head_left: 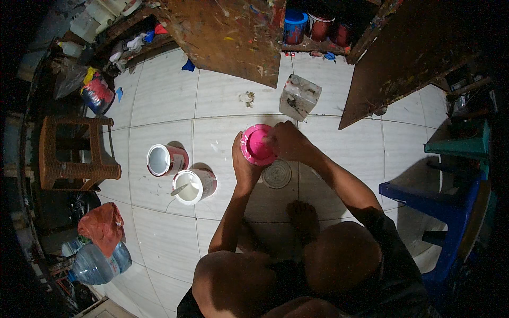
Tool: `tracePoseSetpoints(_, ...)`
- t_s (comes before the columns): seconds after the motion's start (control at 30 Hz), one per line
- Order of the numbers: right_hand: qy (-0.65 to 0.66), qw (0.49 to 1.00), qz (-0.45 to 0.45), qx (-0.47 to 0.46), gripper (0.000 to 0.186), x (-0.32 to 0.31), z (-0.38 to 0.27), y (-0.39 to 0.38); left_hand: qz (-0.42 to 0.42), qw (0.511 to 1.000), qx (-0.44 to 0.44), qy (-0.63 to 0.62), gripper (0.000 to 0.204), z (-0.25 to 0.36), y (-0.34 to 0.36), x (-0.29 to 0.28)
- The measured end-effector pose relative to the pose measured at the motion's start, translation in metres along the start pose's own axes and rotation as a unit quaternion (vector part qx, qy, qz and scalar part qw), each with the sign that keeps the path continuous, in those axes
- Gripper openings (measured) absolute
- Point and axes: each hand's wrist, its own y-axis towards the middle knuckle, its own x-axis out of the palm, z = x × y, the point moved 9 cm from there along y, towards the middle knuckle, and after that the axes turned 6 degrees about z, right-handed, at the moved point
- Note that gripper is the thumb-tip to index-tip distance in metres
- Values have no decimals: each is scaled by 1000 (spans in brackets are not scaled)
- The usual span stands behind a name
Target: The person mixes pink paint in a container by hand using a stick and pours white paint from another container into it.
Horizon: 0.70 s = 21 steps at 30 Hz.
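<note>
Whether the right hand (290, 142) grips anything is hard to see; the pink pot (256, 144) hides part of the left hand (246, 168).

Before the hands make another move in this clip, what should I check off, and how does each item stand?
1. Left hand supporting the pink container: ok, it grips the side.
2. Right hand holding something: cannot tell, its fingers are over the container and the grip is hidden.
3. White can with the stick standing: ok, the can is upright and open.
4. Other open can standing: ok, upright beside it.
5. Round disc off the floor: not ok, it lies on the tiles.
</note>
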Motion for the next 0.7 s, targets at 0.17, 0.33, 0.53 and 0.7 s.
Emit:
tracePoseSetpoints(0.17,27,996,-20,80,31,-1,13,4,-10,1000,-5,-24,107,-12,5,7)
tracePoseSetpoints(0.33,104,982,-33,151,34,-22,17,7,3,1000,18,-1,104,-6,2,0)
tracePoseSetpoints(0.53,149,982,92,72,37,-35,11,7,9,998,46,41,102,20,3,-6)
tracePoseSetpoints(0.7,37,993,-35,103,30,-17,5,4,2,997,63,46,101,34,5,-9)
